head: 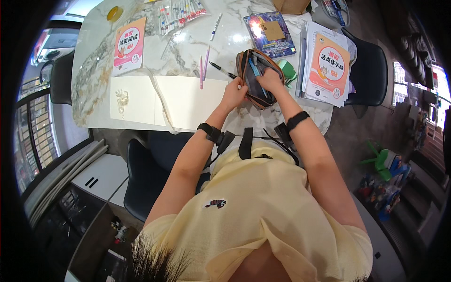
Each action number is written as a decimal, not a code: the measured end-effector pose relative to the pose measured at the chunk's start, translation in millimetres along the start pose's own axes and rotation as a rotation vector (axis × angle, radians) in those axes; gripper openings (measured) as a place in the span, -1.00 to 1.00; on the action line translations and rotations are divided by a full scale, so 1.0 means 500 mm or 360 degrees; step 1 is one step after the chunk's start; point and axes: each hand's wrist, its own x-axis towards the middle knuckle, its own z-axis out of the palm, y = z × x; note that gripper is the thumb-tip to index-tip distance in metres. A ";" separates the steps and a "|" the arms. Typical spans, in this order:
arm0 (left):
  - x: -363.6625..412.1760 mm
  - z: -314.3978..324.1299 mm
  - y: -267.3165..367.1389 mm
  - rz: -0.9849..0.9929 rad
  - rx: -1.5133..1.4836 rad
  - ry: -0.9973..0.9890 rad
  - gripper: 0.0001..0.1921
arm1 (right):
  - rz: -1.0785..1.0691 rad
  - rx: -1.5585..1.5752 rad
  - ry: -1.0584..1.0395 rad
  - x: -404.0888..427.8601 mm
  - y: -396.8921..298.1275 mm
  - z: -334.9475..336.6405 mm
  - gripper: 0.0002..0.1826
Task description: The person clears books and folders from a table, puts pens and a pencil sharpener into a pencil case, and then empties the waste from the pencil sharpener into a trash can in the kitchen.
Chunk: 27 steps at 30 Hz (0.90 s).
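An unzipped dark pencil case with brown edging [255, 95] lies on the marble-patterned table [95, 67]. My left hand [234, 93] grips its left edge. My right hand [270, 80] reaches into it, fingertips down at a blue pen [254, 67]; whether they hold it is hidden. Left of the case lie a black pen [222, 69], a pink pencil [201, 72] and a purple pencil [206, 63]. The pencils' lower ends rest over an open blank-paged book [190, 102], which has a small drawing or object on its left page.
A green object [287, 70] sits right of the case. Beyond are a blue box or book [271, 46], a marker [216, 27] and a bag of markers [179, 16]. Workbooks lie left [129, 46] and right [327, 68]; yellow tape [114, 13] is at the far left.
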 end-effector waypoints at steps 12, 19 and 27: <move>-0.005 -0.016 -0.017 -0.0122 -0.0132 -0.0017 -0.89 | 0.0065 0.0070 -0.0320 0.057 0.021 0.008 -0.70; 0.000 -0.024 -0.035 -0.0183 -0.0110 -0.0038 -0.90 | 0.0232 0.0146 -0.0466 0.014 -0.042 -0.050 -0.76; -0.005 -0.024 -0.016 -0.0143 -0.0102 -0.0024 -0.89 | 0.0002 -0.0105 -0.0259 0.037 0.007 -0.022 -0.74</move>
